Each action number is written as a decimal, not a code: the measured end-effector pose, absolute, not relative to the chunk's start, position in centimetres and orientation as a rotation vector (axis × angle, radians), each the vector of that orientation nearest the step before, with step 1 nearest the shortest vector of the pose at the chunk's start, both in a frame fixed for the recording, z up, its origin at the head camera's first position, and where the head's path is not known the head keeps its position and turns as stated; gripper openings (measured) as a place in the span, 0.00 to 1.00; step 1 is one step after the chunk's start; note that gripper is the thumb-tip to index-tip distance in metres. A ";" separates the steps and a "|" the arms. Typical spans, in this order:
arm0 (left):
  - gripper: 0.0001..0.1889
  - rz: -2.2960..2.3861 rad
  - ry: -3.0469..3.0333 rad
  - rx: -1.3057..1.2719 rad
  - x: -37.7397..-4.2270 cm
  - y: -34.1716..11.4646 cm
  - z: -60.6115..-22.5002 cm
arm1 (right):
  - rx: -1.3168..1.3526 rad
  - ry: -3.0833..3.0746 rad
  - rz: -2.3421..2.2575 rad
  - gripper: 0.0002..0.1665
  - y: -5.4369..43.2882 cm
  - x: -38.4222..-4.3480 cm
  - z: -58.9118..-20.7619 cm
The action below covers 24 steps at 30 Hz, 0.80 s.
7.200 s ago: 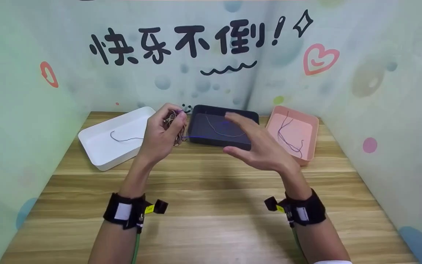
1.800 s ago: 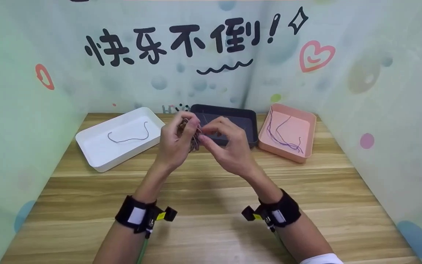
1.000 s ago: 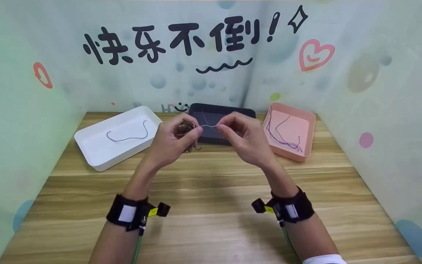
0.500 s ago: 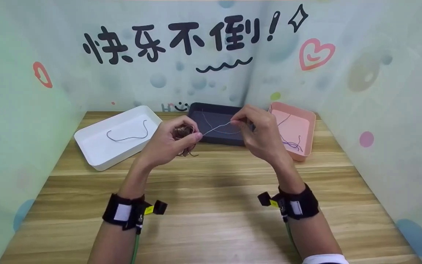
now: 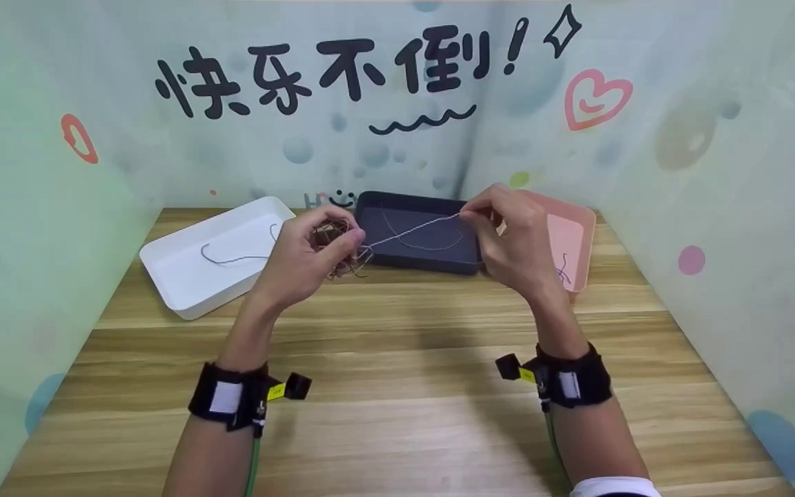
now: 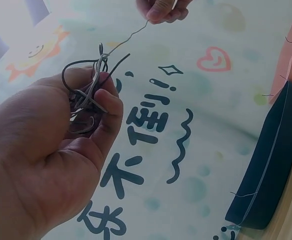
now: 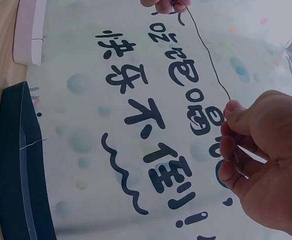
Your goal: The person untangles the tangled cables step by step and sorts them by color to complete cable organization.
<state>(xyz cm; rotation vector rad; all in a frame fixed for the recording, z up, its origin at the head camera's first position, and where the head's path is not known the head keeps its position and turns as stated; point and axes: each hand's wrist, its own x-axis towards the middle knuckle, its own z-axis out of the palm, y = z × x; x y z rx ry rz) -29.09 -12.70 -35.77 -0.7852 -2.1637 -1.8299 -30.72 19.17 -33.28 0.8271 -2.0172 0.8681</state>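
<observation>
My left hand grips a tangled bundle of thin wires, grey, brown and dark, with loops and loose ends sticking out past the fingers. From the bundle one pale wire runs up to the right. My right hand pinches its far end between thumb and fingertips, higher than the left hand. Between the hands the wire is drawn out, slightly kinked, above the black tray. In the right wrist view, my right hand has its other fingers curled in below the pinch.
A white tray at the left holds a grey wire. One thin wire lies curved in the black tray. The pink tray, partly behind my right hand, holds purplish wires. Walls enclose the wooden table.
Earlier a blue wire stretched from the bundle; my right hand came back to the bundle and pinched a pale wire. It has since moved right and up, drawing that wire longer.
</observation>
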 end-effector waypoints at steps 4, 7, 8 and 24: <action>0.06 -1.814 -2.119 -0.754 -29.3 -12.8 -35.8 | 0.781 -2.023 0.854 0.05 19.4 -30.8 -33.3; 0.06 -1.785 -2.056 -0.706 -29.5 -13.1 -35.8 | 0.745 -2.020 0.851 0.05 19.7 -30.9 -33.3; 0.06 -1.773 -2.040 -0.693 -29.5 -13.2 -35.8 | 0.735 -2.020 0.851 0.05 19.8 -31.0 -33.3; 0.07 -1.614 -1.995 -0.729 -29.5 -13.3 -35.8 | 0.863 -2.561 1.118 0.07 20.9 -30.5 -33.1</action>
